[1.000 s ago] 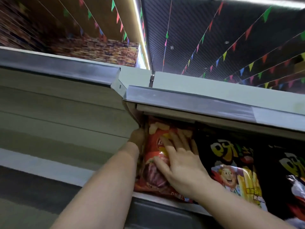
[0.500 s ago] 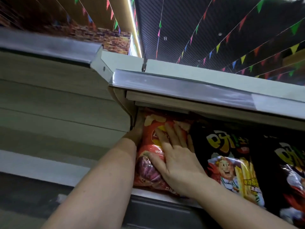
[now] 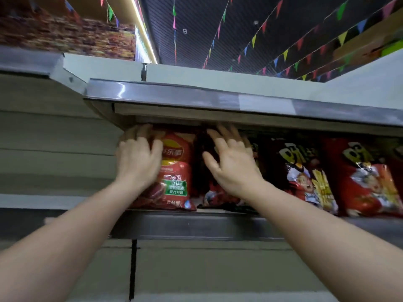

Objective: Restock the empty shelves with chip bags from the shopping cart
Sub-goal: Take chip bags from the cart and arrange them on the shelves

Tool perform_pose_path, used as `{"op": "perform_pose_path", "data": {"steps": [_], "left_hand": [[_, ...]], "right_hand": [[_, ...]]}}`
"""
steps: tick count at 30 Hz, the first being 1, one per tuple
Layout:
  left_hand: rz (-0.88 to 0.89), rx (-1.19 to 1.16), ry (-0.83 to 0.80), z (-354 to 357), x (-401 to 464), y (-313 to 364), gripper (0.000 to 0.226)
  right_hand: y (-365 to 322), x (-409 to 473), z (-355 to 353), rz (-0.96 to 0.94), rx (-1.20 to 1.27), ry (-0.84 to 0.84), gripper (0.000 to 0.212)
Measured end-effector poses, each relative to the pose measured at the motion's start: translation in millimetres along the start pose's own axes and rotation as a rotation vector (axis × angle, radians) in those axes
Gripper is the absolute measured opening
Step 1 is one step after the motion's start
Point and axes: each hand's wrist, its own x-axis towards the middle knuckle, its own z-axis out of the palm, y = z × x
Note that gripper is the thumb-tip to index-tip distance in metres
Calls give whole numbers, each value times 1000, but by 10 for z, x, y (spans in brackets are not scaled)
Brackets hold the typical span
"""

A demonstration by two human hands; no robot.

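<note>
The shelf point(image 3: 196, 223) is long and grey, and another shelf board point(image 3: 218, 99) hangs just above it. Bags stand upright in a row on it. Far right is a red snack bag point(image 3: 366, 182) with big yellow letters and a picture of fries. Beside it is a dark snack bag point(image 3: 305, 177) with the same yellow letters, a cartoon face and fries. The writing on both is too blurry to read.

At the left end of the row stands the red chip bag point(image 3: 176, 171). It has a round red and yellow logo near the top and a green label with "50" on it. The other words are too small to read.

The left hand point(image 3: 138, 160) lies on the bag's left side, its grip spread, fingers reaching up to the top corner. The right hand point(image 3: 231, 162) has its grip spread too, flat against a dark bag point(image 3: 202, 171) next to the red one.

Little colored flags point(image 3: 283, 53) hang on strings from the ceiling.
</note>
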Motion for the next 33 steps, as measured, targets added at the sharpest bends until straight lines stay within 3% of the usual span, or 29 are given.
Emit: {"op": "perform_pose_path", "data": {"steps": [3, 6, 12, 17, 20, 22, 26, 30, 31, 33], "left_hand": [[221, 266, -238, 79, -222, 227, 52], [288, 462, -391, 272, -252, 239, 60], [267, 587, -325, 428, -217, 195, 67], [207, 548, -387, 346, -214, 246, 61], [157, 493, -383, 233, -190, 295, 58], [177, 467, -294, 169, -222, 379, 57], [401, 286, -166, 281, -462, 790, 60], [715, 146, -139, 605, -788, 1522, 81], [734, 156, -182, 714, -857, 1719, 85], [688, 190, -282, 968, -977, 2031, 86]], "right_hand": [[209, -137, 65, 119, -75, -115, 60], [245, -170, 205, 140, -83, -227, 65], [146, -62, 342, 177, -171, -272, 61], [217, -47, 178, 138, 47, -359, 55], [323, -140, -28, 29, 191, -240, 53], [453, -239, -148, -60, 215, -114, 54], [939, -447, -342, -60, 133, 198, 57], [1568, -625, -512, 192, -2, 477, 59], [1725, -660, -579, 278, -62, 465, 59], [2071, -743, -684, 442, -175, 278, 55]]}}
